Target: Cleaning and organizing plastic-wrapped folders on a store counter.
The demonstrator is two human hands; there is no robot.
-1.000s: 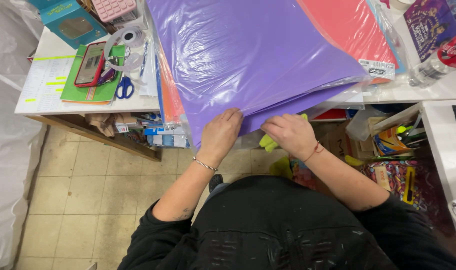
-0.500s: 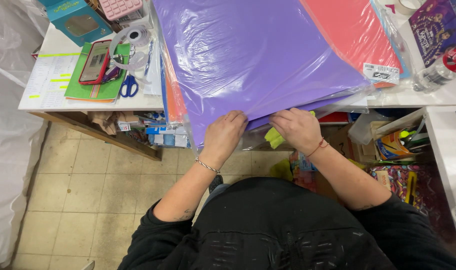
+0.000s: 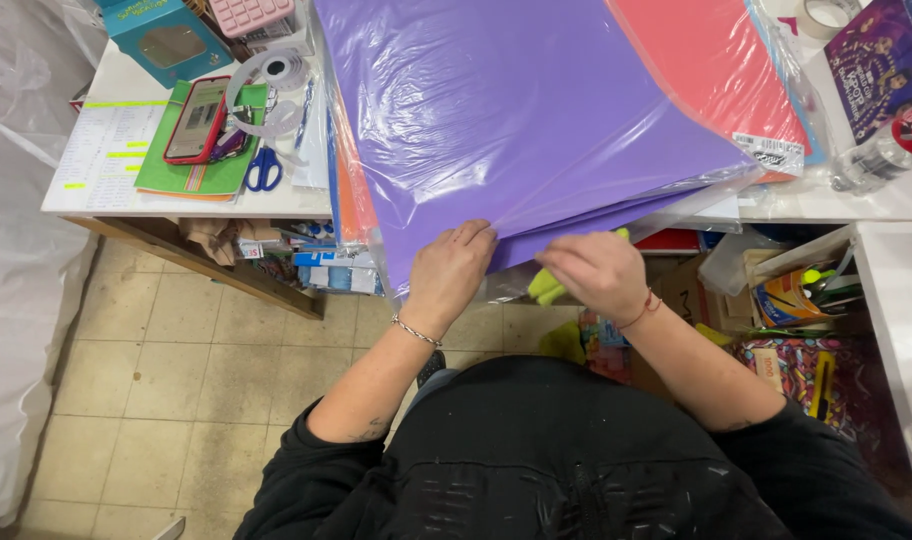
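The head view looks down on two bare hands at the near edge of a large stack of purple sheets wrapped in clear plastic (image 3: 536,110), which lies on a white table (image 3: 876,200) and overhangs its front edge toward the person.

Well to the left of the grip, a red-cased phone (image 3: 198,118) rests on a green notebook (image 3: 191,172), with blue-handled scissors (image 3: 264,170) just beside it and a clear tape roll (image 3: 276,75) above. A teal box with a window (image 3: 168,42) and a pink calculator (image 3: 248,14) sit farther back. Orange sheets (image 3: 348,190) show along the stack's left side.

The left hand (image 3: 451,275) lies flat on the stack's near corner, fingers spread and pressing on the plastic, palm down; it clasps nothing, and a thin bracelet circles its wrist. Just to its right, the right hand (image 3: 596,272) has its fingers curled at the lower purple edge; whether it pinches a sheet or the wrap cannot be told. Yellow-green objects (image 3: 546,288) peek from under it.

Right of the grip, red-pink sheets in plastic (image 3: 716,70) lie beneath the purple stack, and beyond them are a purple printed card (image 3: 876,60) and a tape ring (image 3: 826,14).
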